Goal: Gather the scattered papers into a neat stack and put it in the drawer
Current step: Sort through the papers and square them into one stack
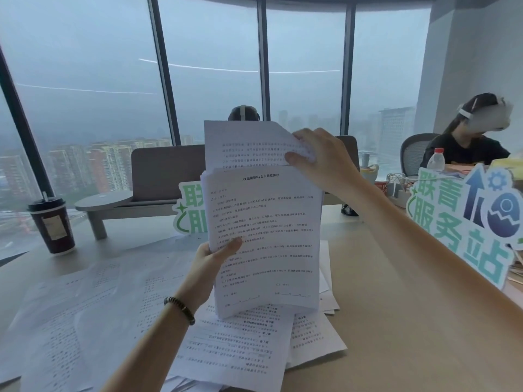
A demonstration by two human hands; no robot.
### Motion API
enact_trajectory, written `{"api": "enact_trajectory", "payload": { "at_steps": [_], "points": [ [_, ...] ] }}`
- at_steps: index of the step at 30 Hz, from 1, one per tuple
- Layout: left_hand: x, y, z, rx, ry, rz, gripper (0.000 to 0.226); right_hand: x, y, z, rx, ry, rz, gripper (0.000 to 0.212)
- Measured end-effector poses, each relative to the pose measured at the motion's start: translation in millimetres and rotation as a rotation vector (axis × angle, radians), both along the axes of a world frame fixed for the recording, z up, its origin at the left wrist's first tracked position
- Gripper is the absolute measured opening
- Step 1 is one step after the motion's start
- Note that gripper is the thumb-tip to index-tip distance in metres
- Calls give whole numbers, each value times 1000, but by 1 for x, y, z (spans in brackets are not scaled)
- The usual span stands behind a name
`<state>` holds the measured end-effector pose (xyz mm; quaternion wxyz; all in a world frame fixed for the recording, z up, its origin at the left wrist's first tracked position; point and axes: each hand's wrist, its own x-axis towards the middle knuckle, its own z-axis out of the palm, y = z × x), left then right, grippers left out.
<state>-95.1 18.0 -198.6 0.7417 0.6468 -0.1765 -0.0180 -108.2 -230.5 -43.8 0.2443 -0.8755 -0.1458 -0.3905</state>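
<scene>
A: Where is there room around the stack?

B: It is held upright above the table. To the right of the stack the tabletop is bare tan up to the green-and-white sign along the table's right edge. To the left of the stack, loose sheets cover the surface out to the coffee cup near the far left edge. More sheets lie directly under the stack.

A: How does the stack look?

B: White printed pages, black text, a bold title on the front page. The edges are uneven; one sheet stands up above the stack's top edge, its upper right corner bent.

A: And the fingers?

B: The left hand grips the stack's lower left edge, thumb pressed on the front page, fingers hidden behind. The right hand pinches the raised sheet's right edge, thumb in front, fingers curled over the crumpled corner.

A: Behind the stack?

B: A grey monitor stand and a second sign.
</scene>
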Motion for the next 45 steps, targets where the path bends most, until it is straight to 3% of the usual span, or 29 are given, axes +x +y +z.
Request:
{"api": "enact_trajectory", "payload": {
  "at_steps": [5, 9, 13, 22, 25, 27, 30, 32, 35, 37, 41, 45],
  "points": [
    [3, 6, 1, 24, -7, -70, 44, -6, -2, -5, 106, -2, 118, 66],
    [5, 9, 3, 42, -15, -111, 56, -8, -4, 0, 85, -41, 109, 43],
    [5, 9, 5, 16, 0, -81, 30, -6, -7, 0, 69, -89, 140, 25],
    [3, 8, 5, 7, 17, -104, 56, -14, -3, -12, 27, 32, 213, 33],
    [4, 8, 5, 2, 16, -89, 31, -14, -5, -15, 32, 20, 208, 23],
    [4, 8, 4, 1, 13, -73, 16, -11, -5, -21, 168, 24, 224, 33],
    [2, 5, 5, 1, 6, -44, 22, -8, -4, -45, 657, 158, 373, 68],
    [2, 3, 4, 3, -1, -29, 28, -4, -6, -73, 864, 340, 489, 70],
    [2, 0, 1, -6, -13, -4, 33, -4, -3, -119, 894, 586, 526, 48],
    [2, -2, 0, -11, -12, 9, 33, -3, 3, -140, 969, 652, 522, 46],
    [0, -10, 5, -9, -42, 69, 25, 4, 13, -142, 1106, 566, 479, 45],
    [1, -15, 8, 11, -105, 164, 18, 5, 19, -139, 989, 432, 399, 40]
  ]
}}
